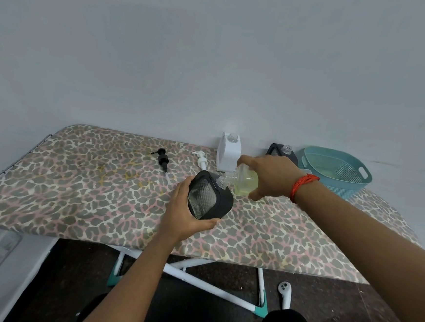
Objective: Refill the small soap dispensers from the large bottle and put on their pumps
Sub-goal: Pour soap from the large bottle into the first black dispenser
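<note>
The left hand (pixel 180 210) gripped a tilted black soap dispenser (pixel 212 199) over the ironing board (pixel 77 188). The right hand (pixel 268 176) clasped a tipped clear bottle (pixel 244 184), its mouth meeting the dispenser's neck.

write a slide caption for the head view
Right hand tips the large bottle to the neck of a black dispenser held by the left hand

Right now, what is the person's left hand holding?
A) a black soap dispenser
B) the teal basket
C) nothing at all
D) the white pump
A: the left hand grips the black soap dispenser and holds it tilted, its neck meeting the mouth of the clear bottle that the right hand holds.
</note>
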